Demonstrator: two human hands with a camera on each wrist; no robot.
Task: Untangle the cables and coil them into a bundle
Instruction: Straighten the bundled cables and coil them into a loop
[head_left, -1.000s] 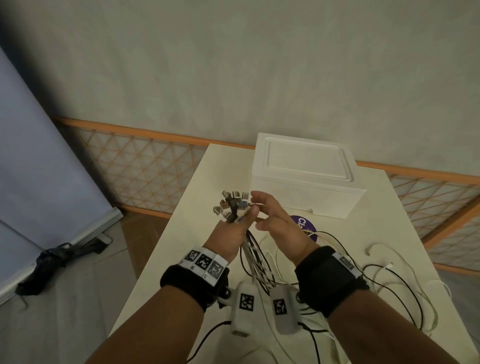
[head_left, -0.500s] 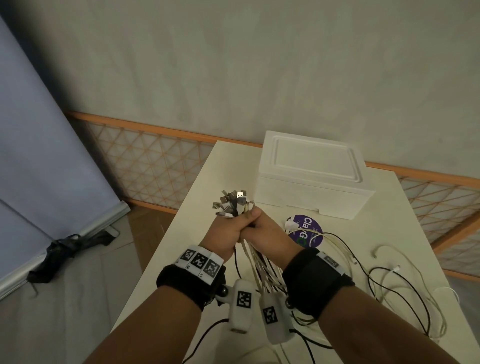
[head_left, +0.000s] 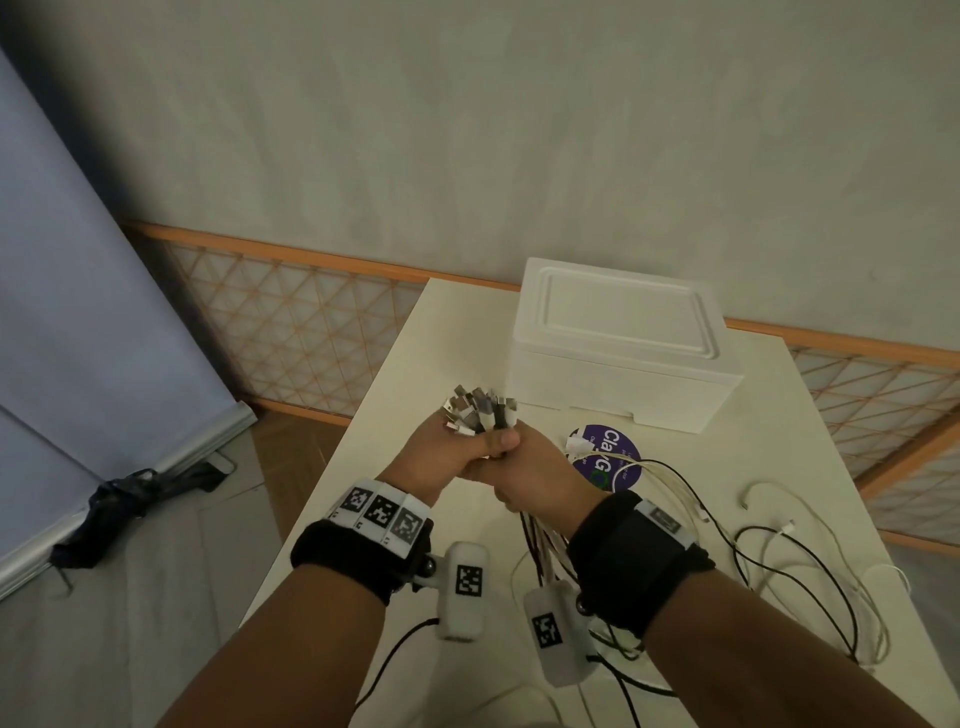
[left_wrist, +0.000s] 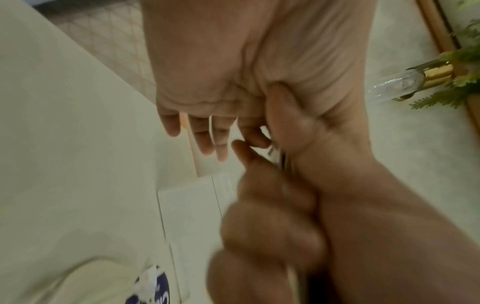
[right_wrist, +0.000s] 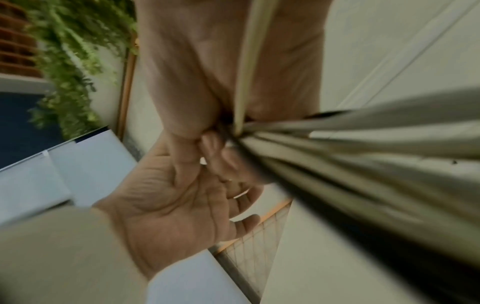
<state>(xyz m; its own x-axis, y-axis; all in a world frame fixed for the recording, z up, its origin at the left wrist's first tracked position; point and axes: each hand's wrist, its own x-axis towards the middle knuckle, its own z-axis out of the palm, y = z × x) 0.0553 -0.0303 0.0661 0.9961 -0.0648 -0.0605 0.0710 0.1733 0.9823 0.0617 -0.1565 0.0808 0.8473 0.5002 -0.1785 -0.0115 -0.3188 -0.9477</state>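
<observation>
Hands: you had two up over the near part of the table (head_left: 415, 364), pressed against each other.
Left hand (head_left: 441, 457): your thumb was curled over the gathered cables (head_left: 540, 540) just under the plugs; the left wrist view showed the other fingers (left_wrist: 205, 142) hanging fairly straight, so the hold looked like a pinch at thumb and forefinger.
Right hand (head_left: 540, 478): you had it closed around the same bundle directly below the left; strands fanned out from the fist in the right wrist view (right_wrist: 363, 144).
Plugs (head_left: 478, 408): one cluster stood above your fists, roughly ten ends, too crowded to count exactly.
Cable colours: white and black mixed; number of cables not readable.
Loose lengths (head_left: 779, 566): they trailed from under your right wrist and lay looped on the right side of the table.
Box (head_left: 618, 353): one, white foam, lid on, at the far end of the table.
Sticker (head_left: 608, 457): one round purple disc, just in front of the box, cables crossing it.
Table: cream, plain top.
Room: grey wall (head_left: 519, 130), orange-framed lattice panel (head_left: 291, 322) along its base, blue screen (head_left: 78, 260) at left, dark object on the floor (head_left: 119, 499) beside it.
</observation>
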